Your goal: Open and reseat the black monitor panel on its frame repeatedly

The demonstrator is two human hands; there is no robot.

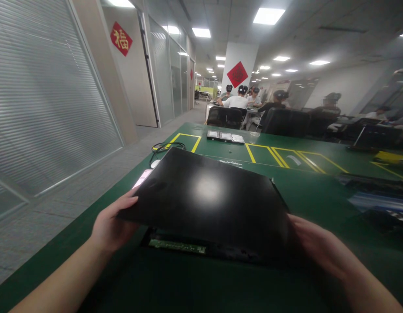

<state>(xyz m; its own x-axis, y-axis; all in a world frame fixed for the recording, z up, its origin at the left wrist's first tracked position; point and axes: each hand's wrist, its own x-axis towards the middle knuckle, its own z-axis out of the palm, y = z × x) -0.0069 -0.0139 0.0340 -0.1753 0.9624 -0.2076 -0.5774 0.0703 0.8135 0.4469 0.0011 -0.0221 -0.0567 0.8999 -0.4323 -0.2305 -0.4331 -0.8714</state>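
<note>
A black display panel point(175, 182), glossy with a ceiling light reflected in it, is held tilted above the green table point(51, 278). My left hand point(114, 221) grips its left edge, thumb on top and fingers underneath. At the right edge my right hand point(318, 243) is closed, its fingertips hidden by the panel. Below the panel's near edge shows a green circuit board strip point(177, 246) in a dark frame; whether it is joined to the panel I cannot tell. A lit phone-like screen point(142, 178) is partly covered behind my left hand.
Black cable point(167, 147) lies coiled at the table's far left. A tray of small silvery parts point(225, 137) stands at the back, near yellow tape markings point(279, 157). Blurred dark and blue items point(380, 200) lie at the right. Several people point(238, 101) sit beyond the table.
</note>
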